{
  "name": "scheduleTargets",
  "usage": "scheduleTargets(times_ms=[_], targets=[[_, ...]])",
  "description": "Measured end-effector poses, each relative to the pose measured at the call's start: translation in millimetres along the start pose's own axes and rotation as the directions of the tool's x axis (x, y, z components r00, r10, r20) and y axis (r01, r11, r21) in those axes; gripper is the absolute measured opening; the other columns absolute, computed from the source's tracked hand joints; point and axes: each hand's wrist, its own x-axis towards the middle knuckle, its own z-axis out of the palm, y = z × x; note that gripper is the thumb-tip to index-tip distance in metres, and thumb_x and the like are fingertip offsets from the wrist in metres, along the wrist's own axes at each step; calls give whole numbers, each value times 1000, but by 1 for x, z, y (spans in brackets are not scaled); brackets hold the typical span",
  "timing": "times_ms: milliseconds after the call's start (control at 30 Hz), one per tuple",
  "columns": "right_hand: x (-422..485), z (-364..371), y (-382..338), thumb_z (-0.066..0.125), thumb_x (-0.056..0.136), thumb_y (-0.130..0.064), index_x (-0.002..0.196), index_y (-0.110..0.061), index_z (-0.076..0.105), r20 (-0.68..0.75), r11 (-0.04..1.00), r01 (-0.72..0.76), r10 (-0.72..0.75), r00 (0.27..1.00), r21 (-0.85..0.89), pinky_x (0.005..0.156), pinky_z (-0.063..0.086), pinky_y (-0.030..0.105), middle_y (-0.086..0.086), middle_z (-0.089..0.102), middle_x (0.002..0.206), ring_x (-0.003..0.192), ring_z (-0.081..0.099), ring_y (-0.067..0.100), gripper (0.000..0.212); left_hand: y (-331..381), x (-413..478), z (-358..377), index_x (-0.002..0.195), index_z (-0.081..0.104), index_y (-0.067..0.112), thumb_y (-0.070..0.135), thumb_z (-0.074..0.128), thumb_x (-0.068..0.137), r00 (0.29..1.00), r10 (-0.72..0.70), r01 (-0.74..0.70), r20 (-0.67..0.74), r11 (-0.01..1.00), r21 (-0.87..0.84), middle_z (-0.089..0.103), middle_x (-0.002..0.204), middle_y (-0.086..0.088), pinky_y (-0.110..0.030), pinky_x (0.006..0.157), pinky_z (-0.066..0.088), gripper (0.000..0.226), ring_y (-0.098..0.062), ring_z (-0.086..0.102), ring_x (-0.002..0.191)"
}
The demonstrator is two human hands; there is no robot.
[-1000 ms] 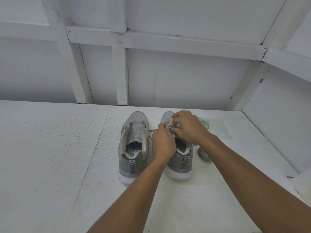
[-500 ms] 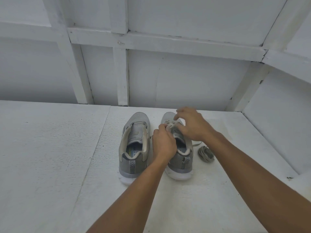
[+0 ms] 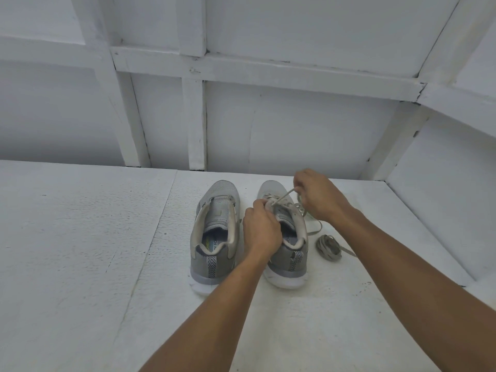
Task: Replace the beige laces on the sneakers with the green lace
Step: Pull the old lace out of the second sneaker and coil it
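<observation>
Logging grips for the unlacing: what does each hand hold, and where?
Right hand pinches the beige lace on a strand running up from the right sneaker; left hand grips that sneaker at its eyelet edge.

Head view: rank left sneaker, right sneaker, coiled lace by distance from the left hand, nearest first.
1. right sneaker, held by the left hand.
2. left sneaker, just to its left.
3. coiled lace, beyond the right sneaker, on the right.
</observation>
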Motion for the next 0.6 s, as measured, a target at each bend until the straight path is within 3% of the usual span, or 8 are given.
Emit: scheduleTargets(times_ms=[167, 333, 433, 600], targets=[[4, -8, 11, 49, 95, -4, 87, -7, 56, -98, 995, -81, 87, 991, 60, 67, 37, 32, 4, 55, 88, 81, 49, 23, 11, 1, -1, -1, 122, 52, 13, 26, 32, 104, 1000, 4, -4, 8, 1000, 8, 56, 113, -13, -40, 90, 44, 30, -28, 53, 105], [6, -13, 17, 44, 93, 0, 87, -3, 53, -187, 984, -145, 162, 969, 101, 71, 47, 41, 11, 56, 91, 83, 55, 29, 12, 1, -1, -2, 125, 51, 12, 26, 32, 104, 1000, 2, -2, 16, 1000, 17, 55, 115, -14, -42, 92, 44, 31, -29, 52, 107], [6, -18, 23, 46, 94, -2, 87, -2, 54, -233, 982, -170, 184, 955, 79, 67, 41, 36, 11, 55, 90, 81, 50, 26, 11, 1, -1, -2, 124, 51, 11, 25, 31, 104, 1000, 16, -16, 23, 999, 31, 55, 114, -14, -42, 91, 44, 32, -29, 52, 105], [0, -9, 28, 52, 88, -3, 79, -2, 58, -219, 962, -252, 270, 938, 109, 64, 43, 35, 12, 60, 87, 78, 54, 28, 10, 1, -1, -1, 124, 51, 11, 25, 31, 104, 999, 27, -28, 26, 998, 55, 53, 115, -14, -45, 94, 43, 32, -31, 52, 106]])
